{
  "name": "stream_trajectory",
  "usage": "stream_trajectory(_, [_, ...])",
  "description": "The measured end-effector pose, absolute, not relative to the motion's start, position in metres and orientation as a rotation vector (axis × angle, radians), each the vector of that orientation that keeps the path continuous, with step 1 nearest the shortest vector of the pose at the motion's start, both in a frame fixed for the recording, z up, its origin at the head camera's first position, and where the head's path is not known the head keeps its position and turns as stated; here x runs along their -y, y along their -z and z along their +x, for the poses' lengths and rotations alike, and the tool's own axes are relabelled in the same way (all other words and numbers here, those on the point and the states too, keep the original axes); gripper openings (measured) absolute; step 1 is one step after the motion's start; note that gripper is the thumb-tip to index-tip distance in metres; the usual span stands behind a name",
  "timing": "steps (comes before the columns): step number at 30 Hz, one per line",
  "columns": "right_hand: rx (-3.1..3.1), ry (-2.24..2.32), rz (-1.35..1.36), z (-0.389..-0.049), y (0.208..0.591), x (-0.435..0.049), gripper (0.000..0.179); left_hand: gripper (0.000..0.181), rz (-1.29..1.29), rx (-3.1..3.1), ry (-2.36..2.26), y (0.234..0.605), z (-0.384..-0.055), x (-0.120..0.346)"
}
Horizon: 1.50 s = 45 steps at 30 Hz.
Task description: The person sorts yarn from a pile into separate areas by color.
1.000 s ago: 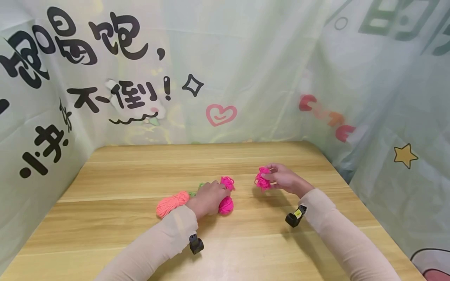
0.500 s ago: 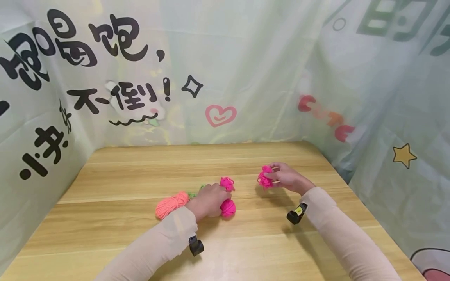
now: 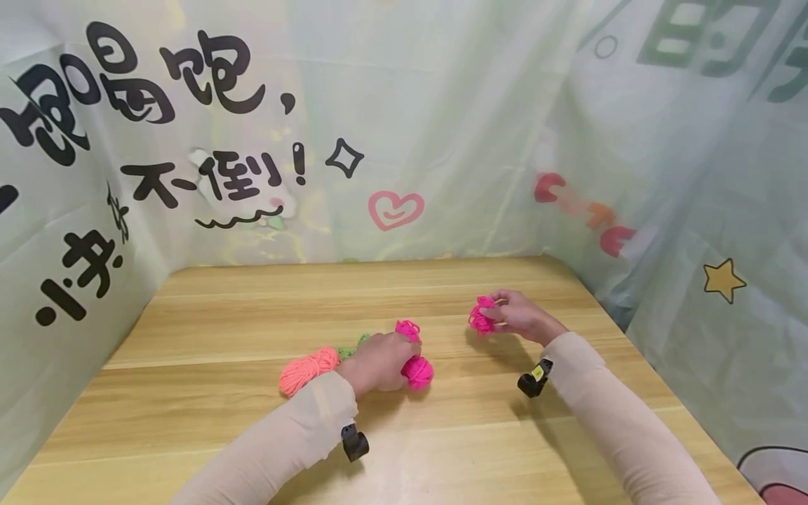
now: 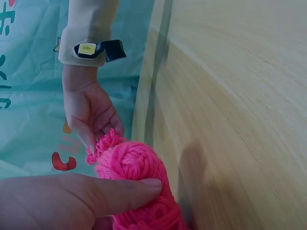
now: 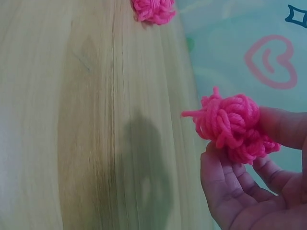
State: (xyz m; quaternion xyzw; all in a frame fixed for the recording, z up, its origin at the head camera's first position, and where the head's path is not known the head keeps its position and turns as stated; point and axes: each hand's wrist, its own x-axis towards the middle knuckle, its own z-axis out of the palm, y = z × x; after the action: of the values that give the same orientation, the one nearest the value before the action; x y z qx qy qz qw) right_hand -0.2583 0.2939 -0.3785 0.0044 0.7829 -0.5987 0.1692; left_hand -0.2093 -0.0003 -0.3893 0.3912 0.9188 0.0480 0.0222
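Observation:
My left hand [image 3: 381, 361] grips a bright pink skein of yarn [image 4: 134, 165], its thumb laid across the strands in the left wrist view. Pink yarn shows on both sides of that hand in the head view; its middle is hidden by the fingers. To the right, raised over the table, my right hand [image 3: 520, 315] pinches a loose pink yarn bundle [image 5: 228, 122] between thumb and fingers. Short ends and loops stick out of this bundle. A coral skein of yarn [image 3: 309, 370] lies left of my left hand, with some green yarn [image 3: 347, 352] partly hidden behind the hand.
The wooden table [image 3: 189, 435] reaches back to a printed cloth [image 3: 480, 140] that hangs along its back and sides. Black wrist cameras [image 3: 354, 442] sit below both cuffs.
My right hand has drifted slightly right and back with its pink bundle. The near end of the pink skein at my left hand has swung right. The coral skein stays in place.

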Motion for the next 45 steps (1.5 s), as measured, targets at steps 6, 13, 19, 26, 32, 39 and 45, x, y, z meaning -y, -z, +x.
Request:
stream_trajectory(6, [-2.265, 1.689, 0.037, -0.264, 0.381, -0.300, 0.028, 0.028, 1.183, -2.821, -0.229, 0.384, -0.209, -0.003])
stream_trajectory(13, [-2.280, 1.638, 0.005, -0.264, 0.388, -0.305, 0.028, 0.025, 1.168, -2.781, -0.278, 0.385, -0.207, -0.005])
stream_trajectory(19, [-2.351, 1.618, 0.018, -0.267, 0.388, -0.315, 0.027, 0.022, 1.183, -2.788, -0.313, 0.382, -0.211, -0.010])
stream_trajectory(26, [-2.369, 1.601, 0.090, -0.272, 0.391, -0.322, 0.031, 0.025, 1.136, -2.763, -0.338, 0.380, -0.212, -0.012])
stream_trajectory(32, [-2.413, 1.543, 0.102, -0.274, 0.389, -0.328, 0.034, 0.029, 1.128, -2.756, -0.378, 0.376, -0.214, -0.017])
stream_trajectory(39, [-2.419, 1.559, 0.123, -0.279, 0.392, -0.332, 0.038, 0.034, 1.103, -2.735, -0.467, 0.374, -0.221, -0.020])
stream_trajectory(45, [-2.454, 1.542, 0.144, -0.280, 0.399, -0.332, 0.039, 0.039, 1.046, -2.736, -0.496, 0.373, -0.222, -0.021])
